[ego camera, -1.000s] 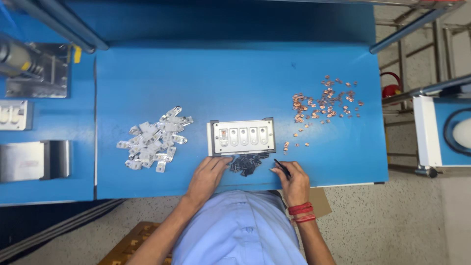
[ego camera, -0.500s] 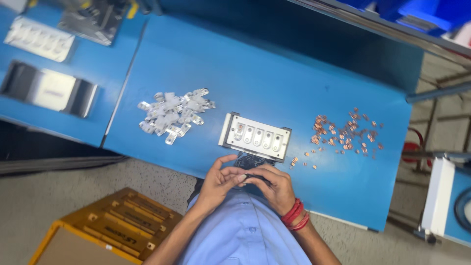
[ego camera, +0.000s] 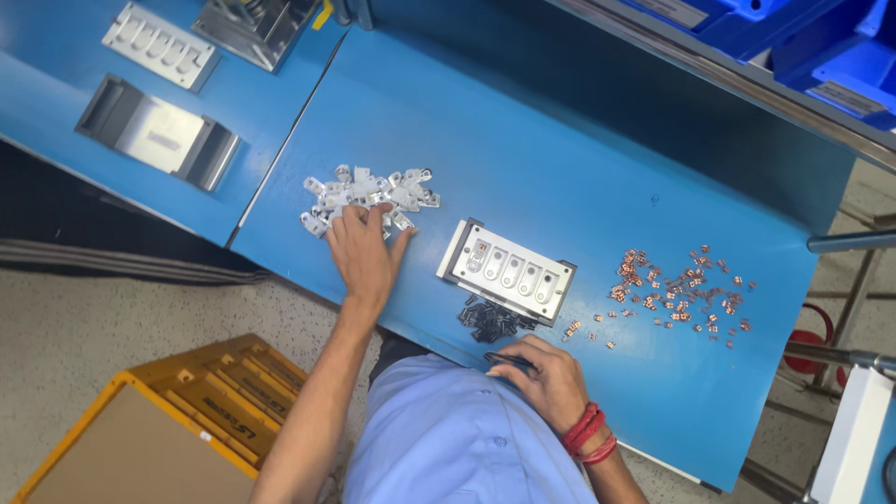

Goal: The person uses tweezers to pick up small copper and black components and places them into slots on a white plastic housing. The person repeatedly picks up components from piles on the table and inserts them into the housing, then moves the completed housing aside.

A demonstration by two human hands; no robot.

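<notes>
head view, steeply downward, over blue table (ego camera: pixel 579 168)

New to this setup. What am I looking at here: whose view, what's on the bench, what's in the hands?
There is no machine: a person works with two bare hands, filmed by a camera on their own head looking down, so their blue shirt fills the bottom edge.

On the blue table lie a pile of small white parts, a grey metal fixture with a row of slots, a heap of tiny black parts just in front of it, and scattered copper-coloured pieces.

The left hand lies on the white pile, its fingers among the parts. The right hand rests at the table's near edge, holding a thin dark tool, possibly tweezers.
</notes>
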